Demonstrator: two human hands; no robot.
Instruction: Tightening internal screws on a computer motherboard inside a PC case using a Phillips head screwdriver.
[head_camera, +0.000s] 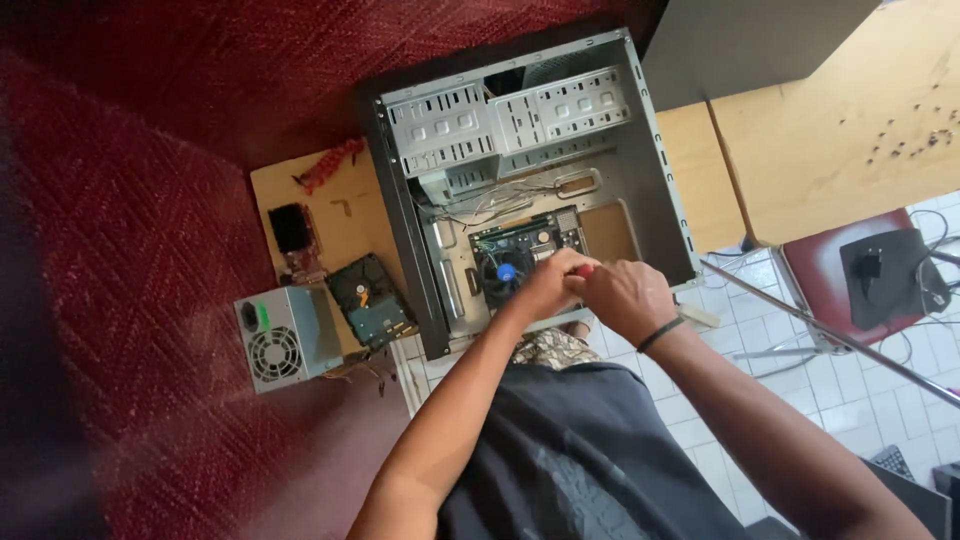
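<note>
Both hands work inside the open computer case (520, 190), over the motherboard (525, 250) beside the cooler fan (505, 270). The left hand (550, 283) and right hand (625, 297) close together on a red-handled tool (585, 268), probably a screwdriver; this looks like screw work that needs steady downward pressure. The case lies on a wooden board (335, 215) over red carpet (130, 250); a power supply (285, 338) and hard drive (368, 300) sit left.

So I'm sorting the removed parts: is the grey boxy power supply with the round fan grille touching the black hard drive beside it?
Cannot tell. In the head view the power supply and hard drive sit edge to edge, with no plain gap or contact.
</note>
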